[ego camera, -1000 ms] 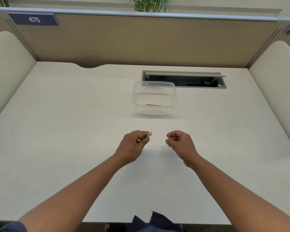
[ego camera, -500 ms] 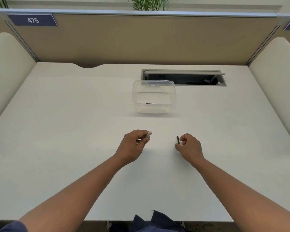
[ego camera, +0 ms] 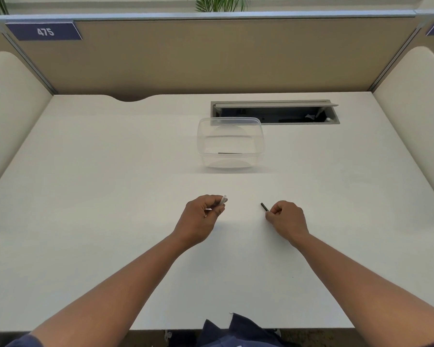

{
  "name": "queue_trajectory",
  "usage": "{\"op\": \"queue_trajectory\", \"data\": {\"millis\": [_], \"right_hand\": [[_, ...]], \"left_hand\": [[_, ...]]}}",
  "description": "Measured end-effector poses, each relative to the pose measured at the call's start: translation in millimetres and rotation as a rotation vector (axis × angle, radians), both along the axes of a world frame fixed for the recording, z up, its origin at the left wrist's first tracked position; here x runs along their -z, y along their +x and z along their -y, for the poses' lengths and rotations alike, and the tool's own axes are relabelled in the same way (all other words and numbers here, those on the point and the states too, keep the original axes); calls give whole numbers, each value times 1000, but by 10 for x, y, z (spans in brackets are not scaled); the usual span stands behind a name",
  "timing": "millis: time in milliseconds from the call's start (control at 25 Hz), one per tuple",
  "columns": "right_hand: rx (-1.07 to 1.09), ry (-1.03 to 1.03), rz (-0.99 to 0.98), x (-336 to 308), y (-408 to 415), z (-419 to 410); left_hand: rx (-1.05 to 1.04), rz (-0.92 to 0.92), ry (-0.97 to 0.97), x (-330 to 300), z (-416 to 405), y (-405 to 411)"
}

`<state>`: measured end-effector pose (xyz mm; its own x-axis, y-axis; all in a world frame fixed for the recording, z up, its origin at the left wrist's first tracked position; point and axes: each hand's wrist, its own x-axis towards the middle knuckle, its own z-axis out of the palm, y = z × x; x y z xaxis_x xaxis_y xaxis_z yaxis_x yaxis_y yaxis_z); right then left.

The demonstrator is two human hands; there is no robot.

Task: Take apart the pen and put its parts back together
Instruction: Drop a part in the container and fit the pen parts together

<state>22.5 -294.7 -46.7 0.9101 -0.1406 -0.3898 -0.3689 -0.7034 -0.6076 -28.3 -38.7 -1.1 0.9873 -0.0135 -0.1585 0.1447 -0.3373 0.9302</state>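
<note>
My left hand (ego camera: 201, 219) is closed around a white pen barrel (ego camera: 223, 199), whose end sticks out past the thumb and forefinger. My right hand (ego camera: 286, 219) pinches a thin black pen part (ego camera: 264, 207), which points up and to the left, low over the white desk (ego camera: 110, 196). The two hands are a short way apart, near the desk's middle. Most of each part is hidden inside the fingers.
A clear plastic container (ego camera: 230, 144) stands beyond the hands, with a thin dark stick inside it. Behind it is an open cable tray (ego camera: 273, 112) set in the desk. Beige partition walls close off the back and both sides.
My right hand moved right and slightly down, away from the left hand, and the black part now shows beyond its fingers. The left hand stayed in place.
</note>
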Motion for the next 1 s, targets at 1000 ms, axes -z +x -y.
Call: {"op": "queue_trajectory", "data": {"millis": [1000], "right_hand": [[-496,244,361,-809,-35,-375]], "left_hand": [[88,112,202,44,-33,33]]}}
